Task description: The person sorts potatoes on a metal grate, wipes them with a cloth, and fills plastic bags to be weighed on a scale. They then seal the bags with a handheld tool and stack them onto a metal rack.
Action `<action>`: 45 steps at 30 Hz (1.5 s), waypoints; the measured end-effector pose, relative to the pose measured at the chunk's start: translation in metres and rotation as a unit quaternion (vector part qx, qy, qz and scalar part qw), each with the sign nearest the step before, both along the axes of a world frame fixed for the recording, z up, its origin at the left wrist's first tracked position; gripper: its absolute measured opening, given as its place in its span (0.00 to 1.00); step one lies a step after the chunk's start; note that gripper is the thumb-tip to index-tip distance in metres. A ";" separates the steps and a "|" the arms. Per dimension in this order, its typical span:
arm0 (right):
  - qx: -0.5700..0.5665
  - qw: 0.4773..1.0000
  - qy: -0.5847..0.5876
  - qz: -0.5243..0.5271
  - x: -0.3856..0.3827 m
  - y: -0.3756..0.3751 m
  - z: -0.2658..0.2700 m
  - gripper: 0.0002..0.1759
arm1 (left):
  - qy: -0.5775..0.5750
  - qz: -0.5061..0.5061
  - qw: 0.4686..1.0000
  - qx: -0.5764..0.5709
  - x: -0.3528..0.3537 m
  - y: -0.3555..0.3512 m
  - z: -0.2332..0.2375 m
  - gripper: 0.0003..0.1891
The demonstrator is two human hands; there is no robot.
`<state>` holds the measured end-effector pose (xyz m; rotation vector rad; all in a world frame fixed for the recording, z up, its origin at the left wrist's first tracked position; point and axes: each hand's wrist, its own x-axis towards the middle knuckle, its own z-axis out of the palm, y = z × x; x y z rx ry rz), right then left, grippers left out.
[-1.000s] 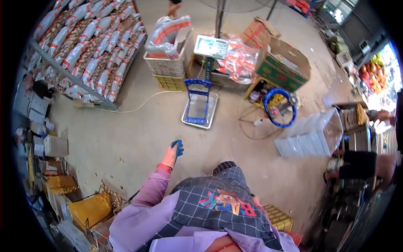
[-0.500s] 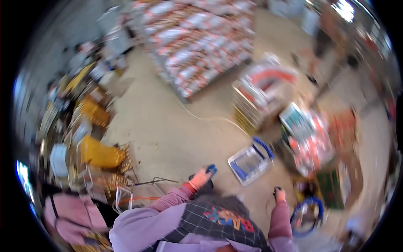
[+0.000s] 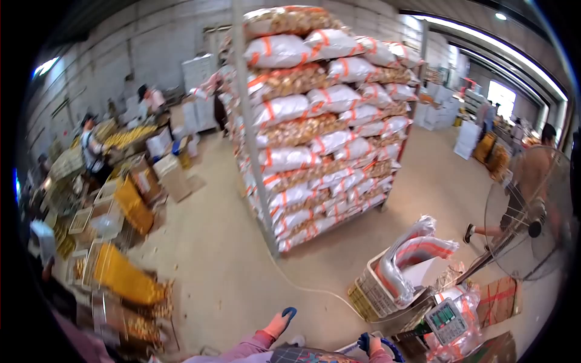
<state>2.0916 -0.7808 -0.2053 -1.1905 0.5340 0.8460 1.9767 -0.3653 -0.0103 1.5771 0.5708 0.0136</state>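
Observation:
My left hand [image 3: 279, 322], with dark blue coverings on its fingers, is low in the middle, above the floor. Its fingers are loosely bent and apart, and I see nothing in them. My right hand [image 3: 370, 343] shows at the bottom edge, its blue-covered fingers apart with nothing visible in them. Just behind it, a curved blue rim [image 3: 394, 351] is partly cut off by the frame. Ahead of my right hand stands a plastic crate [image 3: 362, 296] with folded white and orange bags [image 3: 404, 260]. A scale display [image 3: 446, 320] sits to its right.
A tall rack [image 3: 257, 151] holds stacked white and orange mesh sacks [image 3: 327, 103]. Yellow sacks [image 3: 130, 275] and boxes line the left. A standing fan [image 3: 532, 227] is at right, with a person [image 3: 535, 175] behind it. A pale cord [image 3: 302, 289] crosses the floor.
My view has tilted up, bringing the full rack, the far room and other people into sight. Both hands now sit lower in the frame. The blue-handled tray has mostly dropped out of view.

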 end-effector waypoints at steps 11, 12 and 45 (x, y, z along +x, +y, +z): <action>-0.149 0.863 -0.348 -0.334 0.268 -0.046 0.178 0.14 | -0.038 -0.029 0.998 -0.027 0.195 0.059 -0.022 0.27; -0.211 0.864 -0.345 -0.300 0.300 -0.057 0.174 0.15 | -0.011 -0.067 0.996 -0.052 0.207 0.048 -0.023 0.26; -0.401 0.887 -0.113 0.196 0.385 -0.003 -0.015 0.19 | -0.065 -0.661 0.628 0.406 0.499 -0.231 -0.028 0.37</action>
